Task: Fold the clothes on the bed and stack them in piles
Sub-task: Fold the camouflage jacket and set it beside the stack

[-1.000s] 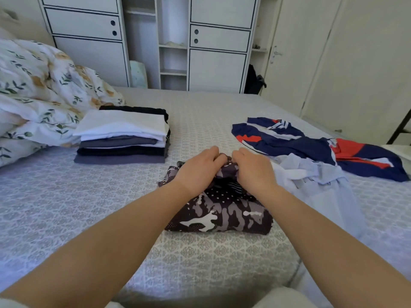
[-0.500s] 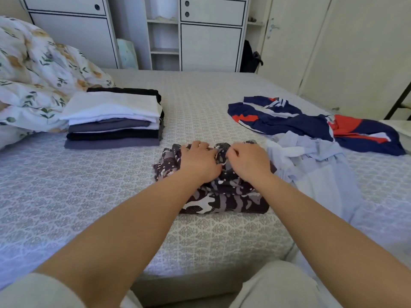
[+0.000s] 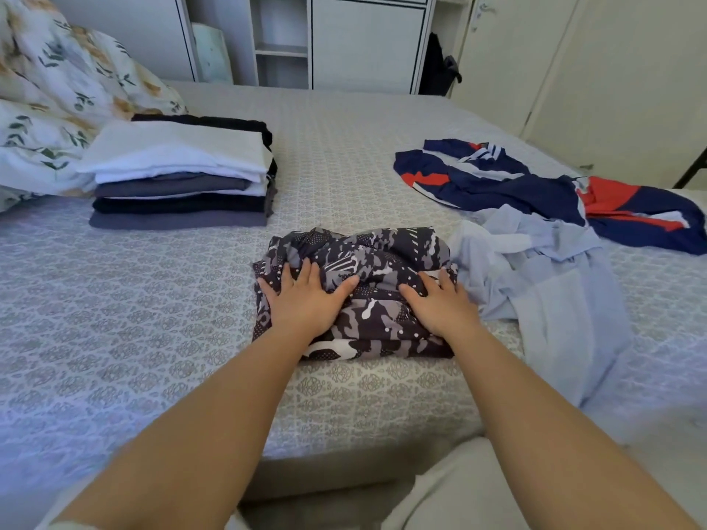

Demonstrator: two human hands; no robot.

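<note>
Hands: I see my left hand (image 3: 306, 300) and right hand (image 3: 440, 304) flat, fingers released, pressing the folded camouflage garment (image 3: 367, 262), frame center.
Pile: folded stack (image 3: 180, 177), upper left.

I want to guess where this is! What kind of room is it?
Most likely a bedroom: a bed with a flowery duvet, white wardrobe cupboards behind, and a pile of folded clothes.

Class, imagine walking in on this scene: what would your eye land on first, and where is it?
First, the two hands, left hand and right hand, pressing flat on a folded camouflage garment at the bed's near edge. Then the neat stack of folded clothes at left, and the navy-and-red garment lying unfolded at right.
</note>
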